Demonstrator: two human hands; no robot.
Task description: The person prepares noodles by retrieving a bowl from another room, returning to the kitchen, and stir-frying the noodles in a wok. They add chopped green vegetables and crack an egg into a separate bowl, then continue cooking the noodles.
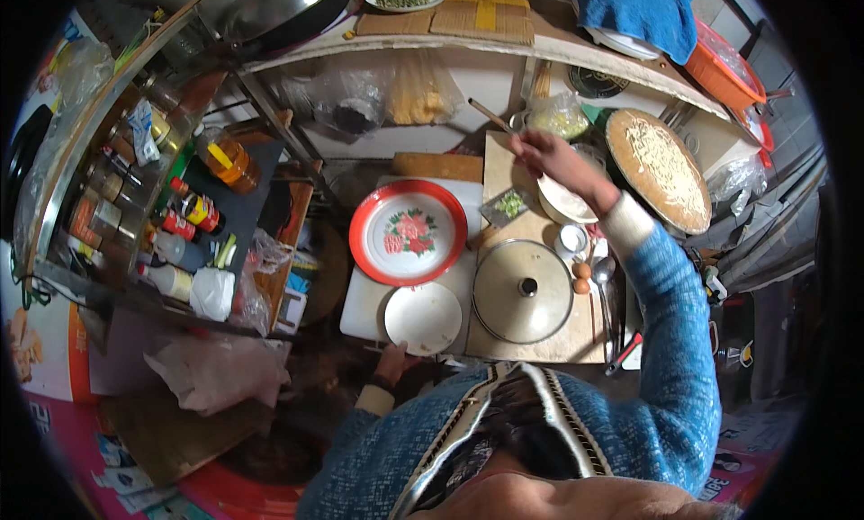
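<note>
My left hand (393, 363) is at the near rim of a shallow white bowl (423, 319), thumb at its edge; the other fingers are partly hidden. The bowl has small specks inside and sits just below a red-rimmed enamel tray with a flower print (408, 231). Reaching to the back, my right hand (543, 157) is closed around the lower end of a utensil with a wooden handle (490, 115); its working end cannot be made out. Below that hand are a white bowl of pale contents (570, 203) and a dark flat blade or plate bearing chopped green onion (507, 205).
A glass-lidded pan (523, 290), two brown eggs (581, 278), a small white cup (572, 238) and metal spoons (604, 270) stand at right. Noodles lie on a round board (658, 171). Bottles (202, 209) crowd the left shelf; an overhead shelf (472, 48) spans the back.
</note>
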